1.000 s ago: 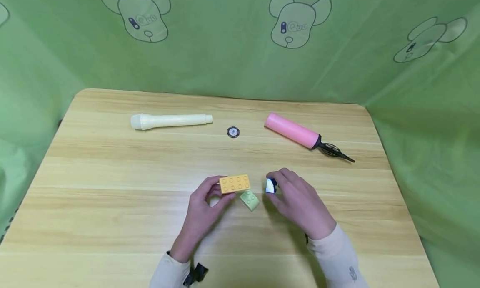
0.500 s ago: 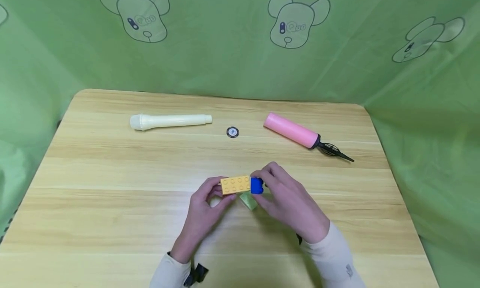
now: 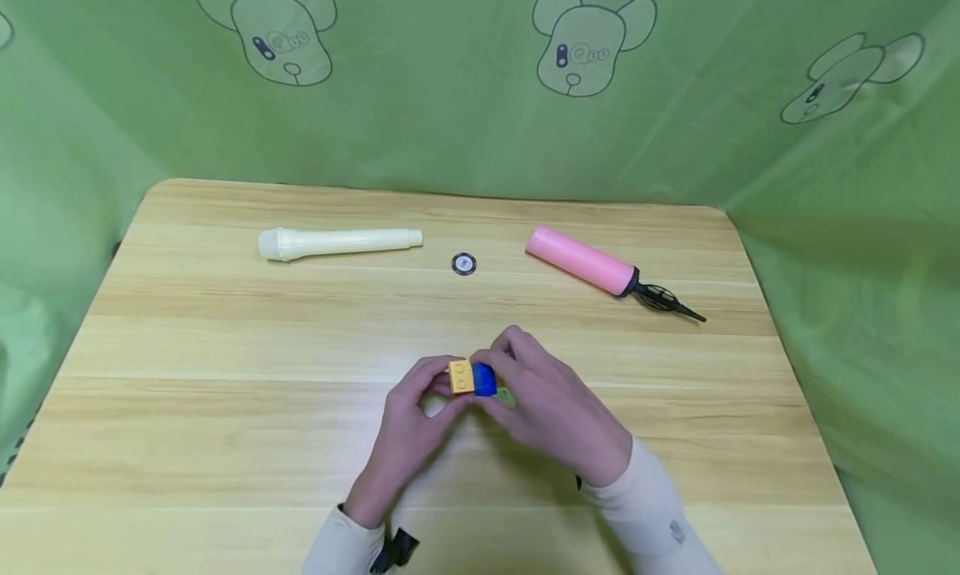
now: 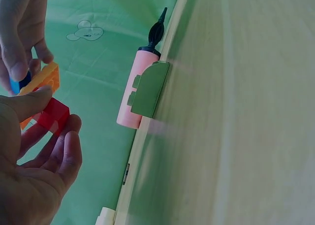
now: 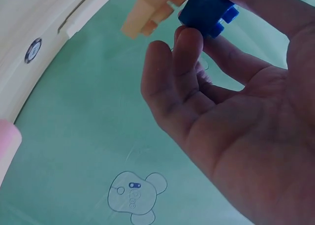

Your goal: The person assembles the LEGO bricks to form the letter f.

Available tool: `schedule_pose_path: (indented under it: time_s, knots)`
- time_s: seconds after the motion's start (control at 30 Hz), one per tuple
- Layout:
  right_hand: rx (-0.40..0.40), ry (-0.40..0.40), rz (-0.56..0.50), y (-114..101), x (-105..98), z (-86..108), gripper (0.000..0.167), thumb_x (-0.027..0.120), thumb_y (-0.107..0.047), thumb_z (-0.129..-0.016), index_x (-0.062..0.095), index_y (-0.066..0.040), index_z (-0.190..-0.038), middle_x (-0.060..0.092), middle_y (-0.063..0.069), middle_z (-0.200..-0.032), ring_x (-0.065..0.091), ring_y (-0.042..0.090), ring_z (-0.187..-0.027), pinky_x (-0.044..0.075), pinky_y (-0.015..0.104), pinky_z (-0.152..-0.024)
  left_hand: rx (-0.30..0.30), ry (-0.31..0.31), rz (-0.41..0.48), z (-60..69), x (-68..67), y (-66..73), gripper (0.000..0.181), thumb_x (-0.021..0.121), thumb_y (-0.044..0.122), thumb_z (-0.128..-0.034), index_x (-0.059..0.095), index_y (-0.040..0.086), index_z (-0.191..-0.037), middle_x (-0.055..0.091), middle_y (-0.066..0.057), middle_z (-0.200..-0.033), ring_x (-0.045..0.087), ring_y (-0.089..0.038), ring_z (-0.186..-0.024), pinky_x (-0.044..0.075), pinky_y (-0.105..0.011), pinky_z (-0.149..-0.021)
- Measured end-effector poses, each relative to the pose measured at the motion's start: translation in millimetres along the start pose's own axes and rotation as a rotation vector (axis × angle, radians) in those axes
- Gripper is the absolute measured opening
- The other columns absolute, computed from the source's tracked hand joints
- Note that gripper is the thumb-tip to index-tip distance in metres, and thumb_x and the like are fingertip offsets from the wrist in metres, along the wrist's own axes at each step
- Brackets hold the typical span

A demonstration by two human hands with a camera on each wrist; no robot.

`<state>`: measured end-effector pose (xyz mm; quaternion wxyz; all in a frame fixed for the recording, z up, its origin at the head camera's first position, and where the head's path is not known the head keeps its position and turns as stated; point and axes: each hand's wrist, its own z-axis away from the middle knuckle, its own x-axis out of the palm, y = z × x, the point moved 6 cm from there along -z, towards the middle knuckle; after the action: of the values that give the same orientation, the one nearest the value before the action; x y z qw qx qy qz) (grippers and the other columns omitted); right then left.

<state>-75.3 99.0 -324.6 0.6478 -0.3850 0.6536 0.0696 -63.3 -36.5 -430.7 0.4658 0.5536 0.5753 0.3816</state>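
Note:
My left hand (image 3: 411,421) pinches a red toy brick (image 4: 53,115) between thumb and fingers, with a yellow brick (image 3: 461,377) against it. In the head view the red one is hidden. My right hand (image 3: 558,408) grips a blue brick (image 3: 484,379) by its sides, on the yellow brick's studded face. The blue brick covers part of that face and leaves a couple of studs showing; I cannot tell whether the two are fully joined. A light green brick with a curved side (image 4: 151,89) stands on the table, mostly covered by my right hand in the head view.
A white toy microphone (image 3: 341,242), a black-and-white poker chip (image 3: 464,264) and a pink hand pump (image 3: 581,260) with a black nozzle lie along the back of the wooden table (image 3: 225,442). Green cloth (image 3: 435,100) hangs behind and at the sides.
My right hand has moved left, bringing the blue brick from beside the yellow brick onto its studs. The yellow brick's visible part has shrunk. My left hand has barely moved.

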Motion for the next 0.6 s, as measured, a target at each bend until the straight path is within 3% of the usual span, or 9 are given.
schedule_pose_path:
  time_s: [0.6]
  knots:
    - [0.018,-0.044,0.010,-0.2,5.4,-5.9,0.035,0.085,-0.015,-0.082,0.070,-0.009,-0.112,0.049,0.000,-0.096,0.044,0.008,-0.074,0.045,0.018,-0.059,0.060,-0.003,-0.020,0.1,0.0,1.1,0.044,0.079,-0.006,-0.0808,0.066,0.004,-0.122,0.067,-0.006,-0.117,0.064,-0.017,-0.091,0.061,-0.033,-0.080]
